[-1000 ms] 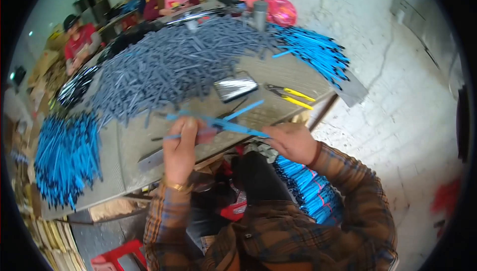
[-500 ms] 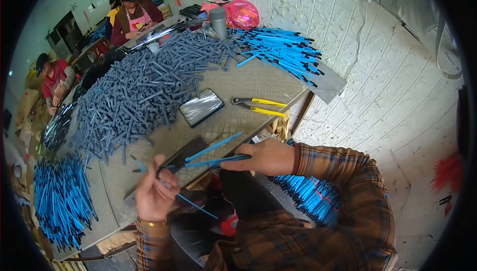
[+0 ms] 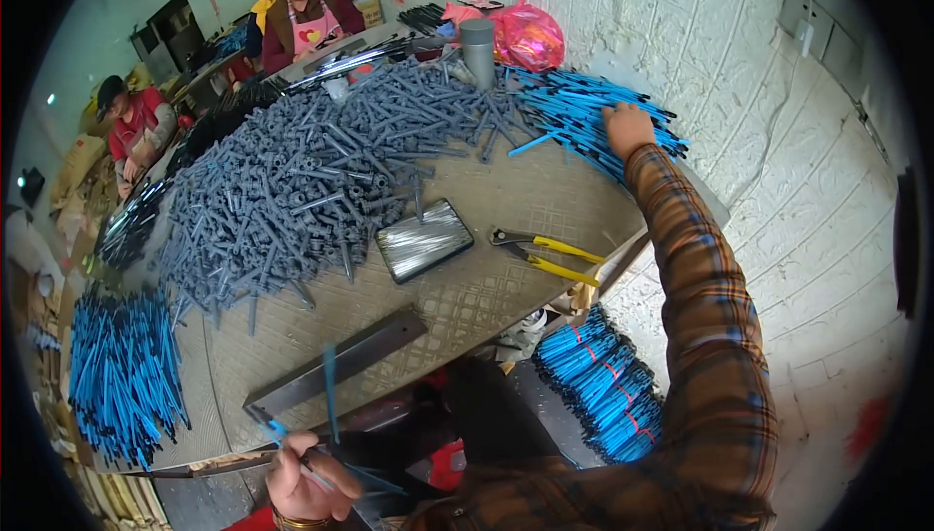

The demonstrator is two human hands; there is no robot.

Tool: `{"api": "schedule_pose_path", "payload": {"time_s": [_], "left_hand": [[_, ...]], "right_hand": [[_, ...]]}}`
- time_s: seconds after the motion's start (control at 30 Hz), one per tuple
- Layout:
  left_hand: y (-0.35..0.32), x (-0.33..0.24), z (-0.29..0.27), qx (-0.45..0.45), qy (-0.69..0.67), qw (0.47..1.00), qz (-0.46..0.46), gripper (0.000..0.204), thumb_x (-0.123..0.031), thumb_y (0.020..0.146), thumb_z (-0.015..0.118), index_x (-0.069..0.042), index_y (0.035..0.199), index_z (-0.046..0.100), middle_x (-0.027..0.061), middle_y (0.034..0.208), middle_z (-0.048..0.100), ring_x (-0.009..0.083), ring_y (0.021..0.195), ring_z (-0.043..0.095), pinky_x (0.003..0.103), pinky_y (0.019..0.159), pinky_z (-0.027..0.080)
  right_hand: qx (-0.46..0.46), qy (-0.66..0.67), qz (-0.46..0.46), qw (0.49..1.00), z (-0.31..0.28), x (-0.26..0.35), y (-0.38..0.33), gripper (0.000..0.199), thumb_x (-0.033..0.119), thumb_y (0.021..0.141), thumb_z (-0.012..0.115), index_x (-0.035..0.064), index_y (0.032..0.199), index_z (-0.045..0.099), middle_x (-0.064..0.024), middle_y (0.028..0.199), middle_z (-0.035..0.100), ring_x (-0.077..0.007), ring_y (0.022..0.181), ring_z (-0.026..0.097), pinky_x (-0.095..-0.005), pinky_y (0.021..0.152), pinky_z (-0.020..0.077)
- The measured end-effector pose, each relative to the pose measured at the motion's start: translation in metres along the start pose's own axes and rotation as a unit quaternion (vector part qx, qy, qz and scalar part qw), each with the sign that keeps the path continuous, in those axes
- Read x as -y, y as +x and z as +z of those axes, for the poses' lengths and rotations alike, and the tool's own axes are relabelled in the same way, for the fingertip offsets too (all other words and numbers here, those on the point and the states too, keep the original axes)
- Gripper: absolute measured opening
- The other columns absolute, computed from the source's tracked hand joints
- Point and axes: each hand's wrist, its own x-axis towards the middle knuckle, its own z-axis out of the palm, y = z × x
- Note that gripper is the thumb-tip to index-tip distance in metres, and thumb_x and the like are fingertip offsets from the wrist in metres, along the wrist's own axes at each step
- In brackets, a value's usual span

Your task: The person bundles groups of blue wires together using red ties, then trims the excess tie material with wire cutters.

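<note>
Head view: watching from far off, I place things by the yellow-handled pliers [image 3: 562, 249] on the table [image 3: 525, 181].
Left hand [image 3: 306, 484]: below and left of the pliers, curled round thin blue sticks [image 3: 276, 428]; they blur, so I can't count them.
Right hand [image 3: 628, 130]: above and right of the pliers, on the heap of blue sticks [image 3: 574, 108]; I can't tell if it has hold of any.
Metal bar [image 3: 341, 361]: below and left of the pliers.
Stick feel: I guess light, bendy and smooth, so they may slide; I'd pinch the middle, away from the black ends [image 3: 683, 146].
What changed: half a second ago both hands were close together, left of the pliers; now the right one is over at the heap.
</note>
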Motion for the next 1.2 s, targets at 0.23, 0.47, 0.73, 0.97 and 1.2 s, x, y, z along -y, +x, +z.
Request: {"api": "schedule_pose_path", "payload": {"time_s": [0.23, 0.47, 0.73, 0.97, 1.2], "left_hand": [[0.009, 0.010, 0.030, -0.049, 0.030, 0.995, 0.077, 0.032, -0.033, 0.097, 0.031, -0.009, 0.115, 0.044, 0.0232, 0.083, 0.059, 0.0285, 0.065, 0.057, 0.039, 0.060, 0.045], [0.061, 0.010, 0.060, -0.193, 0.072, 0.957, 0.206, 0.027, -0.017, 0.090, 0.052, -0.005, 0.114, 0.048, 0.0158, 0.101, 0.059, 0.0256, 0.092, 0.059, 0.038, 0.083, 0.046], [0.107, 0.020, 0.069, -0.252, 0.197, 0.885, 0.338, 0.023, -0.013, 0.088, 0.056, -0.004, 0.108, 0.050, 0.0062, 0.085, 0.058, 0.0141, 0.081, 0.058, 0.026, 0.073, 0.047], [0.082, 0.015, 0.078, -0.229, 0.143, 0.923, 0.274, 0.020, -0.010, 0.087, 0.056, -0.004, 0.104, 0.050, 0.0082, 0.082, 0.058, 0.0151, 0.070, 0.058, 0.026, 0.064, 0.048], [0.095, 0.020, 0.082, -0.231, 0.196, 0.904, 0.303, 0.021, -0.012, 0.089, 0.055, -0.006, 0.107, 0.048, 0.0082, 0.082, 0.059, 0.0143, 0.064, 0.057, 0.022, 0.055, 0.045]], "right_hand": [[-0.073, 0.135, -0.041, 0.987, -0.041, 0.026, -0.031, 0.022, 0.021, 0.085, 0.054, 0.0072, 0.100, 0.060, -0.0133, 0.089, 0.060, -0.0314, 0.089, 0.056, -0.0416, 0.071, 0.0451], [-0.170, 0.397, -0.166, 0.887, -0.123, 0.097, -0.131, 0.027, 0.014, 0.080, 0.059, 0.0031, 0.105, 0.057, -0.0182, 0.092, 0.059, -0.0367, 0.087, 0.054, -0.0427, 0.075, 0.0430], [-0.086, 0.373, -0.296, 0.875, -0.190, 0.147, -0.232, 0.035, 0.017, 0.073, 0.063, 0.0058, 0.105, 0.055, -0.0099, 0.078, 0.055, -0.0288, 0.076, 0.053, -0.0388, 0.069, 0.0391], [-0.074, 0.491, -0.365, 0.788, -0.189, 0.143, -0.243, 0.039, 0.024, 0.073, 0.066, 0.0069, 0.105, 0.055, -0.0054, 0.071, 0.053, -0.0235, 0.067, 0.052, -0.0353, 0.063, 0.0391], [-0.196, 0.490, -0.379, 0.761, -0.187, 0.134, -0.236, 0.041, 0.019, 0.073, 0.066, 0.0066, 0.111, 0.054, -0.0042, 0.070, 0.053, -0.0228, 0.062, 0.051, -0.0359, 0.058, 0.0396]]}}
